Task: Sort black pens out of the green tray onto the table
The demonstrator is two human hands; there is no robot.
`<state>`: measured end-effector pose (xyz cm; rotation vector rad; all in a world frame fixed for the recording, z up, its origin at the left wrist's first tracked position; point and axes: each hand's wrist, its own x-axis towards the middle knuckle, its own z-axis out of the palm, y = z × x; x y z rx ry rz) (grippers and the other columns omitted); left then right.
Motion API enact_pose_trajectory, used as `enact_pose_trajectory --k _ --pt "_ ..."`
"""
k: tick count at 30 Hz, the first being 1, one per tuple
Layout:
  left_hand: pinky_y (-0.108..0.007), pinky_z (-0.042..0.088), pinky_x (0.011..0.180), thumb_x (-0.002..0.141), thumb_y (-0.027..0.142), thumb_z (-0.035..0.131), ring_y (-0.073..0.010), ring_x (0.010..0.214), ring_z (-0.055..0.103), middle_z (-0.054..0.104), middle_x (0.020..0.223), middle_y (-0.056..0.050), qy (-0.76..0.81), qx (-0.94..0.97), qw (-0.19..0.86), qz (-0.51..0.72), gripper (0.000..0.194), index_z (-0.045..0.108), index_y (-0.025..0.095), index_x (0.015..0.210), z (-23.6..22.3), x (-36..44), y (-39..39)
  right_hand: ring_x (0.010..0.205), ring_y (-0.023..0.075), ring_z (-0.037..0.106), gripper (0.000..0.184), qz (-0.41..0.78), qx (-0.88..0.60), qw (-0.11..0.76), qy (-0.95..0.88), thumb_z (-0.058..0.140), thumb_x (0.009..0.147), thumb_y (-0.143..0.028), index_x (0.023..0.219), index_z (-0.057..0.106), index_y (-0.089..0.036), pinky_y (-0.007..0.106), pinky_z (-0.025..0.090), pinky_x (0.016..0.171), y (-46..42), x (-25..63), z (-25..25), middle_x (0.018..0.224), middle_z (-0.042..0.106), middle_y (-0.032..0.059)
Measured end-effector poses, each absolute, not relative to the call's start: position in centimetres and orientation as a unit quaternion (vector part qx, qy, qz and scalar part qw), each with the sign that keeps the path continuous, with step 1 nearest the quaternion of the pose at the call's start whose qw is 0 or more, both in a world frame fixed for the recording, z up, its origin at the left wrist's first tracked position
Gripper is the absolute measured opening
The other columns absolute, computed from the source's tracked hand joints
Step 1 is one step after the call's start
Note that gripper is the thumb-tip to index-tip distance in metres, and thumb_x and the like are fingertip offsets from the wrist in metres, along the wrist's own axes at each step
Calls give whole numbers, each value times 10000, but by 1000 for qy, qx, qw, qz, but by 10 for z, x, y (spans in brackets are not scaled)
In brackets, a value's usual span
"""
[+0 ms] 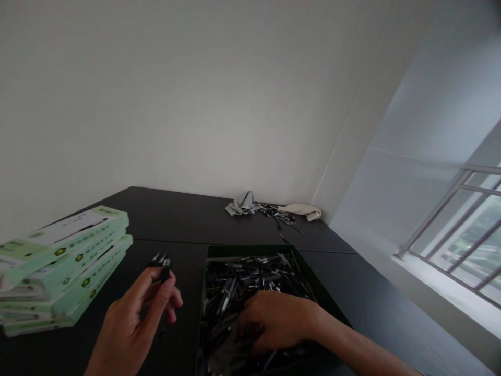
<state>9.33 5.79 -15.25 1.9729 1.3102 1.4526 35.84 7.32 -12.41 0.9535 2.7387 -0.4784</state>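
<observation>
My left hand (136,313) pinches a black pen (166,267) between thumb and forefinger, its clear end pointing up. Close behind that one, the ends of more pens (157,257) show; whether they lie on the table or are in the hand I cannot tell. A dark green box (250,249) full of loose, jumbled black and clear pens (229,295) stands in front of me, to the right. Inside it, my right hand (279,316) reaches down among the pens with curled fingers. Its fingertips are in shadow, so what they grip is hidden.
Green-and-white pen boxes (66,261) are stacked at the left on the dark table (168,216). Toward the wall lie a grey cloth (243,203), a heap of loose pens (279,213) and a cream cloth (303,210). A window with a metal railing (438,214) is at the right.
</observation>
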Motion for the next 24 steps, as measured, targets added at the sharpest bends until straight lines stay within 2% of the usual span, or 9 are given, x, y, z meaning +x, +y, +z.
enact_pose_trajectory --k 3,6,9,13,19,24 --pt "-194 515 516 926 440 439 -102 484 634 649 629 80 471 698 177 509 195 501 258 893 -154 95 59 865 273 696 490 -136 322 134 927 640 748 -501 1114 672 -178 281 463 618 74 357 -134 958 742 109" --pt "-197 516 521 928 439 434 -104 493 638 650 636 76 478 699 179 502 197 501 258 892 -155 95 60 829 303 704 476 -105 341 171 918 603 763 -547 1039 710 -174 311 467 599 73 349 -136 898 749 126" --pt "-190 516 514 927 439 431 -102 490 637 650 635 75 478 700 173 502 195 499 257 905 -155 95 60 823 302 707 427 -97 345 194 913 590 787 -519 974 733 -163 318 478 616 69 341 -131 879 751 129" --pt "-177 517 511 934 412 429 -96 482 636 647 629 81 470 706 163 503 167 496 260 917 -154 96 59 832 313 703 318 -59 393 167 902 615 771 -386 907 746 -129 338 498 655 66 334 -127 868 746 147" --pt "-175 518 523 935 417 427 -95 499 644 653 651 82 471 721 153 484 164 489 266 953 -158 94 58 834 327 702 263 -33 467 168 868 593 747 -267 875 748 -99 348 515 650 72 334 -124 850 740 183" --pt "-170 516 524 929 429 428 -97 495 642 652 640 89 478 721 144 480 171 496 272 939 -157 93 58 828 307 700 254 -63 477 139 866 585 771 -290 878 750 -128 319 505 650 76 340 -124 848 743 148"
